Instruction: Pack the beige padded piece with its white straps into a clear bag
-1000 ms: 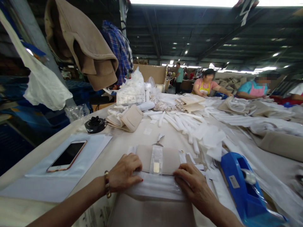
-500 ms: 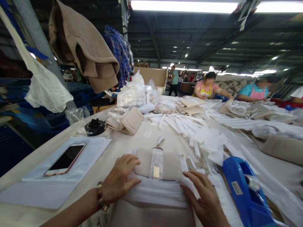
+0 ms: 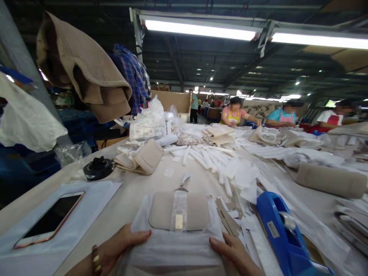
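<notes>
In front of me lies a beige handbag (image 3: 198,209) with a flap, partly covered by a thin translucent white wrap (image 3: 169,247). A clear strip runs over the middle of the flap, across a small gold-coloured clasp (image 3: 178,221). My left hand (image 3: 122,245), with a bracelet at its wrist, grips the left side, thumb on top and fingers out of sight along the edge. On the opposite side my right hand (image 3: 234,249) holds the wrapped bag the same way. A small silvery piece (image 3: 181,188) sticks up behind the bag.
A phone (image 3: 51,218) rests on white sheets at left, beyond it a black tape roll (image 3: 97,168). On the right stands a blue tape dispenser (image 3: 283,230) near paper scraps. White padding rolls (image 3: 205,158) lie further back. Several people work across the table.
Both hands have moved down the bag's sides, from hovering around the flap to gripping the wrapped edges. White wrap now shows around the flap too. My view has turned slightly right.
</notes>
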`<control>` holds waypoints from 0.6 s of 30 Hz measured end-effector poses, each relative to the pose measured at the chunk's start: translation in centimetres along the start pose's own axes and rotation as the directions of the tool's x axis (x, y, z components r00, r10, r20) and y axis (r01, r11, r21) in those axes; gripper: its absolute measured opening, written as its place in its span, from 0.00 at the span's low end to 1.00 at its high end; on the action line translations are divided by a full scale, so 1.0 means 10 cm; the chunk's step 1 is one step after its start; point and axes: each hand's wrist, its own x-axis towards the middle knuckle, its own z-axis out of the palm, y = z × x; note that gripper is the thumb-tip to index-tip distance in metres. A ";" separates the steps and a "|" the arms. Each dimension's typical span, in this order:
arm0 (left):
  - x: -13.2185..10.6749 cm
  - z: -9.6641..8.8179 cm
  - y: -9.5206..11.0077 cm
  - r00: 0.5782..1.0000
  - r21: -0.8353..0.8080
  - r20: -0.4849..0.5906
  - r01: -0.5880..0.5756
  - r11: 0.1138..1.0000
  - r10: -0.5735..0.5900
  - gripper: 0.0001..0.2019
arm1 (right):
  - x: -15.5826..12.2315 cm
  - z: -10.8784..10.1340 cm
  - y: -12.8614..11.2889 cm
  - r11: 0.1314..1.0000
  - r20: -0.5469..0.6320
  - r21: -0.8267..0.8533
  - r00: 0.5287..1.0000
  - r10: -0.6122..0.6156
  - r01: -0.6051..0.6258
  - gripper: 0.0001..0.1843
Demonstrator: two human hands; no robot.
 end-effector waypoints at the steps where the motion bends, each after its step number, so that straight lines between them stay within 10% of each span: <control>1: 0.02 -0.03 0.02 0.999 -0.013 0.037 0.009 1.000 -0.009 0.29 | 0.00 0.00 -0.03 1.000 0.038 0.026 0.999 0.014 -0.015 0.27; 11: 0.03 0.03 -0.04 0.996 -0.157 0.086 -0.003 0.988 0.017 0.20 | -0.09 0.20 -0.15 0.963 0.236 0.256 0.972 0.015 -0.077 0.23; 18: -0.08 0.07 0.32 0.959 -0.015 -0.019 -0.283 0.959 0.283 0.23 | 0.09 0.15 -0.39 0.970 0.068 0.122 0.973 -0.219 0.210 0.34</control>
